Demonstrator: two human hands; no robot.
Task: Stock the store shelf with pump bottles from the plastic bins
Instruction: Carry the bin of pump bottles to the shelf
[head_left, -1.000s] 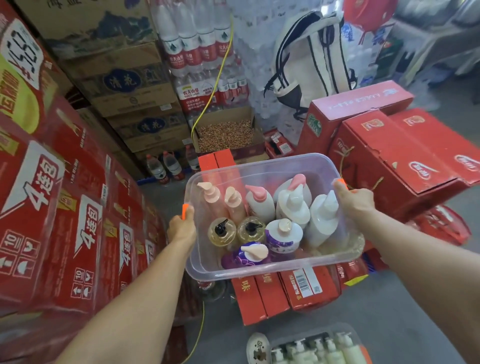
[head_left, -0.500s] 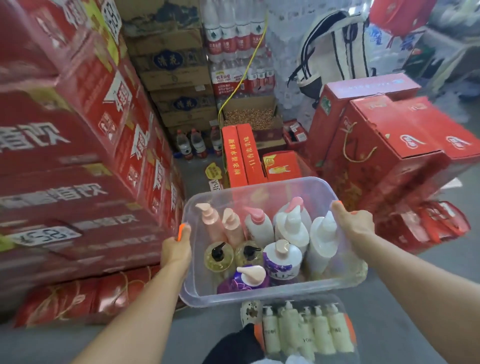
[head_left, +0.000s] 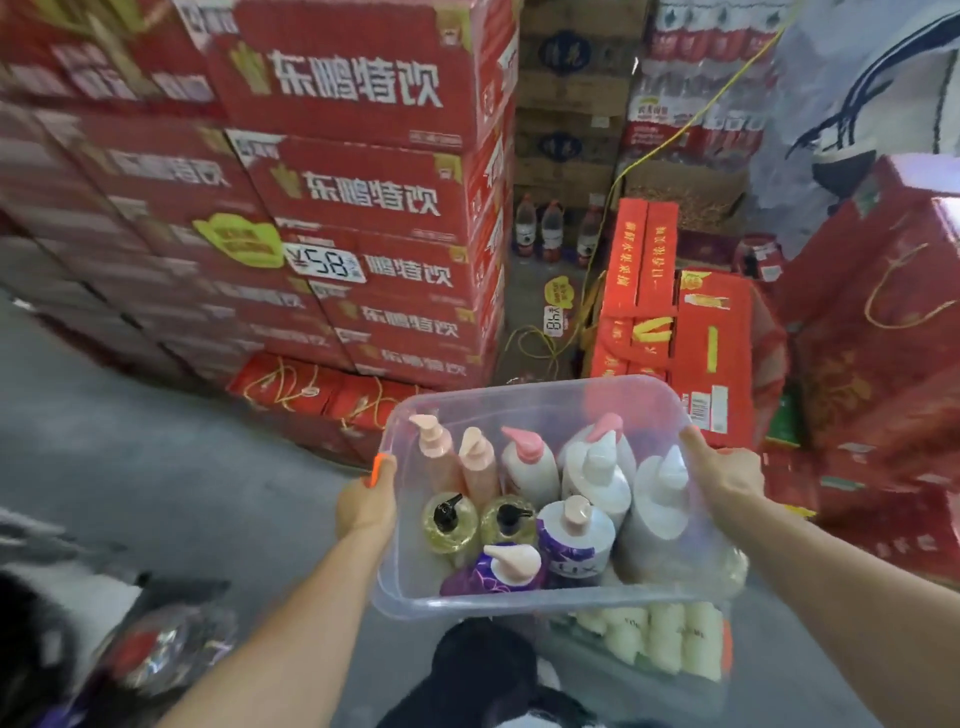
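A clear plastic bin (head_left: 524, 604) hangs in the air in front of me, carried by both hands. My left hand (head_left: 366, 501) grips its left rim, thumb over the edge. My right hand (head_left: 727, 475) grips the right rim the same way. Inside stand several pump bottles: pink-capped ones (head_left: 478, 462) at the back, white ones (head_left: 597, 478) on the right, two yellow ones with black pumps (head_left: 449, 522), and purple ones (head_left: 571, 540) at the front. No store shelf is in view.
A tall stack of red drink cartons (head_left: 358, 208) rises on the left. Red gift boxes (head_left: 696, 332) and red bags (head_left: 878, 364) crowd the right. A second clear bin of cream pump bottles (head_left: 660, 639) sits on the grey floor (head_left: 171, 493) below.
I have turned left while carrying the bin; the red carton stack now fills the view ahead and the gift boxes have slid right. Both hands keep their grip.
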